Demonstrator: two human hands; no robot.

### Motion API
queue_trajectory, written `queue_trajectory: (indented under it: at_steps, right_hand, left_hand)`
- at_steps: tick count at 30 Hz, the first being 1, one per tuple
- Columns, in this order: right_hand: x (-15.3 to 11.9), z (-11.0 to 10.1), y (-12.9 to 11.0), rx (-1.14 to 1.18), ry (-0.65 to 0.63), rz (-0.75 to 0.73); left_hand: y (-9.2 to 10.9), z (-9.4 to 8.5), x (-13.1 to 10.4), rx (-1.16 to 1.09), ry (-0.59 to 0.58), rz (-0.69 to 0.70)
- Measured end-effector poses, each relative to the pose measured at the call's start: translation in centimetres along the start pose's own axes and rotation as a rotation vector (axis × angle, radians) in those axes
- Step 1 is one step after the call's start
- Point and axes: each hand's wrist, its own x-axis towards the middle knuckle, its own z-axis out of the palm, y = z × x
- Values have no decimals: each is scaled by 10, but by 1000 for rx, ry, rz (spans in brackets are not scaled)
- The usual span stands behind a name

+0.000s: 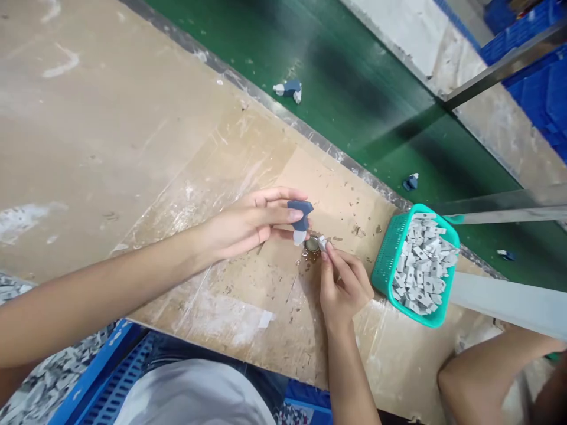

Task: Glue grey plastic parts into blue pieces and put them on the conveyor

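My left hand [261, 221] holds a dark blue plastic piece [300, 213] between thumb and fingers, with a whitish round part [299, 237] at its lower end. Just right of that, my right hand [345, 280] pinches a small light grey piece [323, 242]. Between the hands, a small round metal cap or dish [312, 244] sits on the wooden table [248, 283] amid wet-looking specks. A teal basket [383, 260] full of similar light grey pieces [420, 265] stands to the right of my right hand.
Beyond the table edge runs a green belt [354, 106] carrying blue and white assemblies [291, 89]. Metal bars cross at the right. Another person's arm [482, 366] is at the lower right. Blue crates [101, 378] with grey parts are below the near edge.
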Motion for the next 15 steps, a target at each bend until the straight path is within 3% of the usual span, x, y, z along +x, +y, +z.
queue_trajectory:
  at_steps: [15]
  right_hand:
    - [1, 3, -1, -46, -60, -56]
  left_hand:
    - [-2, -5, 2, 128, -48, -42]
